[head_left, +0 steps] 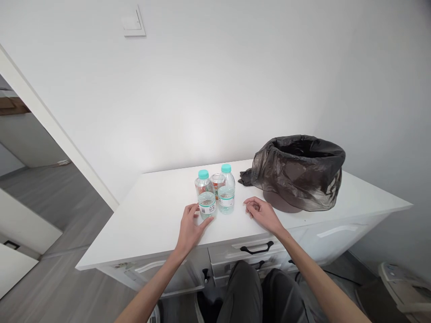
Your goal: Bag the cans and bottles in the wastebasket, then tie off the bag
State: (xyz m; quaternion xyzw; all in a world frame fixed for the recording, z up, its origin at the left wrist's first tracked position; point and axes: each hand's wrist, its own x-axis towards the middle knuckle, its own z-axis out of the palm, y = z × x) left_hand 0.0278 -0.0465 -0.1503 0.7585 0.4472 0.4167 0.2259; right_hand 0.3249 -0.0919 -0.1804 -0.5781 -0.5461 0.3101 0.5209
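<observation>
Two clear bottles with teal caps stand upright side by side on the white cabinet top, a left bottle (206,197) and a right bottle (226,190). Around the base of the left bottle, my left hand (191,225) has its thumb and fingers spread apart; whether they press on it is hard to tell. My right hand (261,212) rests on the surface to the right of the bottles, fingers curled together, with any contents hidden. Partly behind the bottles is a can (216,180) with red on it. A bin lined with a black bag (296,175) stands at the right.
The white cabinet top (144,215) meets a wall at the back. A piece of black plastic (246,177) lies beside the bin. Drawer handles (257,248) stick out below the front edge, above my knees.
</observation>
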